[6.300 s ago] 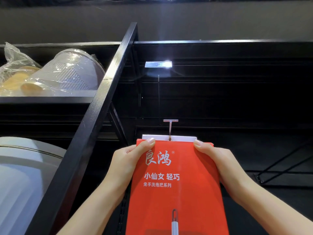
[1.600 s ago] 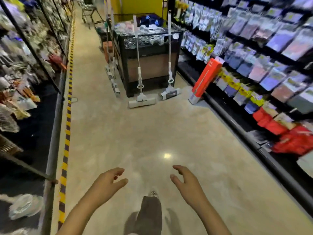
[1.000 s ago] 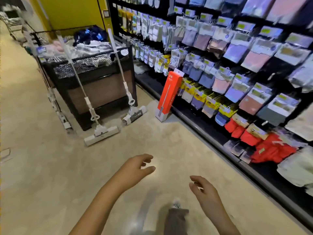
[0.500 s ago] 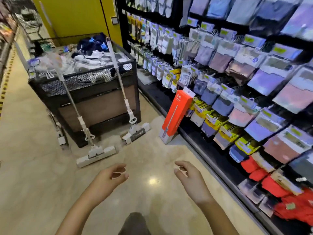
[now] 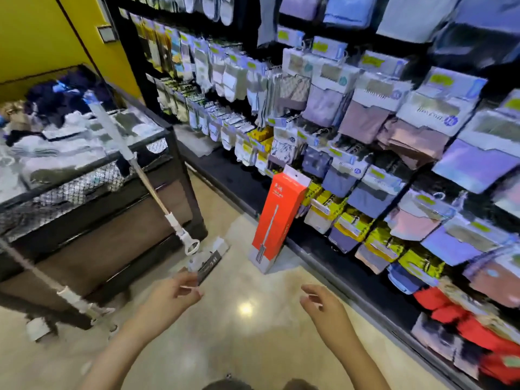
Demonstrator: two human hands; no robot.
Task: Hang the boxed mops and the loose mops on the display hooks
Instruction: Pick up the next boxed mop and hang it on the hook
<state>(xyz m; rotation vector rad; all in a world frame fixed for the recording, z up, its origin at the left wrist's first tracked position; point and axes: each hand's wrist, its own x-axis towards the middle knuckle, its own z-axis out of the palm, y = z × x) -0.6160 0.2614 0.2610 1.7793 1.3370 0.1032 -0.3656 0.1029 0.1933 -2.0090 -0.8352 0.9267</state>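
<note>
A red boxed mop (image 5: 277, 218) stands on the floor, leaning against the rack of packaged goods on the right. A loose white mop (image 5: 180, 235) leans on the black wire bin, its head on the floor by the bin's corner. A second loose mop (image 5: 70, 298) leans on the bin farther left. My left hand (image 5: 176, 294) and my right hand (image 5: 320, 305) are held out in front of me above the floor, fingers loosely curled, holding nothing. Both hands are short of the red box.
A black wire bin (image 5: 118, 209) full of folded textiles stands at the left. A tall rack of hanging packs (image 5: 365, 136) runs along the right, with a low black base ledge (image 5: 351, 280). Shiny floor (image 5: 244, 333) lies between them. A yellow wall is behind.
I have left the hung box, turned, and moved along the aisle. The red boxed mop and the loose mops are now much closer. Both hands stay empty in front.
</note>
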